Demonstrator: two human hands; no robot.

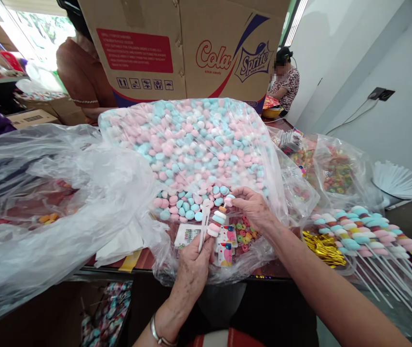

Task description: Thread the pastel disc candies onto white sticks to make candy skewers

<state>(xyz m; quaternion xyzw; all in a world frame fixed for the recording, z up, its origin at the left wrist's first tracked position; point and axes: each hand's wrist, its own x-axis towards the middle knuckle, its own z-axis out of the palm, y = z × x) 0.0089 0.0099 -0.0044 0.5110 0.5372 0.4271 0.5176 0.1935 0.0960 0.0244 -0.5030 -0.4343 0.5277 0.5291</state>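
Note:
My left hand (194,265) is closed round the lower end of a candy skewer (216,222), threaded with pink, white and blue marshmallows and an orange piece near its top. A white plastic strip (205,221) with a rounded end stands up from the same hand; its exact kind I cannot tell. At the skewer's tip, the fingers of my right hand (251,206) pinch blue and pink marshmallows (229,200). Loose marshmallows (180,205) lie just beyond both hands. Coloured gummy rings (245,233) and printed cards (225,250) are close beneath them.
A big clear bag of marshmallows (198,140) fills the middle, before a tall cardboard box (148,29). Finished skewers (365,233) lie at right beside gold ties (323,248) and white sticks (404,180). Crumpled plastic (64,202) covers the left. Other people sit behind.

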